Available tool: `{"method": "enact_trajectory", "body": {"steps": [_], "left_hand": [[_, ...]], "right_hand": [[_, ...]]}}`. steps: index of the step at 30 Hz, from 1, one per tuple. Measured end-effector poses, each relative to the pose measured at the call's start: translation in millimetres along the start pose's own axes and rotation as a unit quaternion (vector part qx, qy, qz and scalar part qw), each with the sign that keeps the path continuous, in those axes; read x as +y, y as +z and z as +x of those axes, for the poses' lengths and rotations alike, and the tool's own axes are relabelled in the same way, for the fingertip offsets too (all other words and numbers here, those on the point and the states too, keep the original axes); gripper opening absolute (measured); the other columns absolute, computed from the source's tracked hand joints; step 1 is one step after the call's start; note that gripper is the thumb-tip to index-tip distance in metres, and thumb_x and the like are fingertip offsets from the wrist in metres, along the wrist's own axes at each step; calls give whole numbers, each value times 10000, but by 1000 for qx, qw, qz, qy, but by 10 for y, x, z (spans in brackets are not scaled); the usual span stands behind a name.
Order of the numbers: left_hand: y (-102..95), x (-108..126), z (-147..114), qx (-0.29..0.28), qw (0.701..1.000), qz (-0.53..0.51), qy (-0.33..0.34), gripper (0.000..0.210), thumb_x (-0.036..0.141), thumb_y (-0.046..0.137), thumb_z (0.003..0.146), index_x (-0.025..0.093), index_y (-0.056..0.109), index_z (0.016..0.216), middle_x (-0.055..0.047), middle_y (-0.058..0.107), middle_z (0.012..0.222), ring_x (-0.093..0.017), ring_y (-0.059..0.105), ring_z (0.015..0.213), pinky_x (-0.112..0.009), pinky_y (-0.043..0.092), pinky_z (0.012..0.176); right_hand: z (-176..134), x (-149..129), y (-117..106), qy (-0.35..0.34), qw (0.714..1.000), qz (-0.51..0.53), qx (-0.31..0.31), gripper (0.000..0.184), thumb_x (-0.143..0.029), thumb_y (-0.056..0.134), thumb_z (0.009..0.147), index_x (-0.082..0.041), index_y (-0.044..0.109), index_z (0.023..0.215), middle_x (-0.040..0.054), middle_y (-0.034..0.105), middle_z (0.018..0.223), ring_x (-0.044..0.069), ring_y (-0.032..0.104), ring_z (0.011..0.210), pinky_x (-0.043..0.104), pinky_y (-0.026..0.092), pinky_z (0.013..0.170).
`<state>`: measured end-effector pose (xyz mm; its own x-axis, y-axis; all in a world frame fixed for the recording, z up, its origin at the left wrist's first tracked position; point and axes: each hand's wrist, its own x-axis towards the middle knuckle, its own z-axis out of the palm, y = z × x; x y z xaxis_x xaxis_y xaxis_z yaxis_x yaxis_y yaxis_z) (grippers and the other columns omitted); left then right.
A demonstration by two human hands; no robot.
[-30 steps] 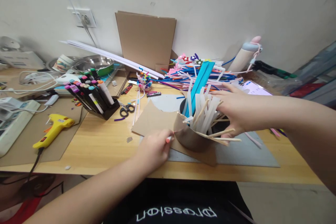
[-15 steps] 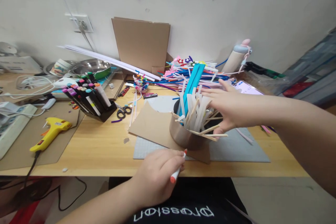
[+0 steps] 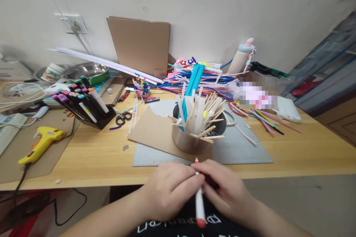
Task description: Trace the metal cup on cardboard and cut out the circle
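A white marker (image 3: 199,202) with orange-red ends lies between my two hands, its narrow tip pointing toward the table. My left hand (image 3: 174,189) is closed around its barrel. The fingers of my right hand (image 3: 226,189) pinch it close to the tip, touching the left fingertips. Just beyond the hands stands a round metal pot (image 3: 185,142) filled with wooden sticks (image 3: 207,132), whitish translucent sticks (image 3: 198,113) and a tall blue strip (image 3: 191,87). Under the pot are a piece of brown cardboard (image 3: 150,133) and a grey cutting mat (image 3: 244,152).
On the left lie a yellow glue gun (image 3: 44,142) with its cord, a black holder of markers (image 3: 100,120) and scissors (image 3: 123,117). Pipe cleaners (image 3: 211,81) pile up at the back, beside a bottle (image 3: 240,59). Cardboard sheets (image 3: 140,44) lean on the wall.
My right hand has come back from the far side of the pot to the marker in my left hand. The marker now points more straight ahead. The view has shifted slightly right.
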<state>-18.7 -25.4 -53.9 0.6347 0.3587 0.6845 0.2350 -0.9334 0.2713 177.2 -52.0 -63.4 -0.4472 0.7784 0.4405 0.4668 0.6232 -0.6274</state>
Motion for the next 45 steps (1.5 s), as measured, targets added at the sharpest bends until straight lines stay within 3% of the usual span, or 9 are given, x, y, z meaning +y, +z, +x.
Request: {"method": "enact_trajectory", "body": {"steps": [4,6,8,15,23,32,37,41,45], "left_hand": [[9,6,7,77,997,10,-24,362,168,582,853,133,487,1201,-100,664,1018,-183,623,961,-312,524,821],[-47,-19,33,153,981,84,-89,353,91,583,822,162,536,1165,-89,640,1014,-183,601,964,-335,501,851],[-121,-56,88,183,958,158,-153,365,29,563,801,189,584,1128,-79,628,1026,-188,583,974,-354,470,876],[-212,-137,273,72,957,257,-112,491,19,482,814,239,573,1244,-67,615,1228,-226,511,1137,-385,347,952],[-133,-143,294,31,960,251,-118,474,101,471,855,243,538,1303,-40,590,1300,-224,485,1196,-370,289,1001],[-63,-194,249,-5,963,223,-151,540,21,456,826,236,514,1318,-49,584,1296,-212,493,1198,-367,310,992],[-4,-190,216,3,967,195,-166,559,0,464,815,206,494,1333,-81,534,1331,-230,444,1251,-373,333,1027],[11,-197,208,0,968,186,-168,573,-11,466,810,201,481,1342,-81,528,1330,-229,423,1271,-373,324,1054],[-10,-206,216,-8,970,182,-163,588,-24,451,802,193,473,1347,-76,519,1338,-227,408,1281,-376,322,1066]], "right_hand": [[-43,117,35,0,998,-2,67,327,-123,520,840,-269,506,1132,29,675,883,163,662,747,270,556,654],[-73,142,47,30,996,-10,83,296,-118,505,847,-250,523,1111,40,675,913,163,666,784,269,555,691],[-80,147,85,50,996,-8,68,271,-142,489,864,-233,530,1116,51,678,941,167,669,804,274,552,707],[59,167,296,50,996,-48,49,72,-198,469,902,-222,535,917,15,635,741,158,627,644,273,484,601],[96,247,332,99,994,-23,46,64,-229,450,918,-229,513,909,21,661,782,166,652,674,265,477,601],[-33,351,45,253,958,53,122,127,-299,544,842,-213,591,760,5,653,676,162,607,610,255,479,568],[-22,538,-144,355,925,76,113,194,-368,548,811,-209,539,699,-13,586,559,156,531,520,269,420,510],[49,710,-269,371,917,100,105,222,-396,524,820,-213,483,700,-53,487,457,126,438,421,246,357,441],[131,861,-379,379,914,108,101,245,-408,528,810,-208,466,683,-45,505,486,114,432,425,234,325,428]]}}
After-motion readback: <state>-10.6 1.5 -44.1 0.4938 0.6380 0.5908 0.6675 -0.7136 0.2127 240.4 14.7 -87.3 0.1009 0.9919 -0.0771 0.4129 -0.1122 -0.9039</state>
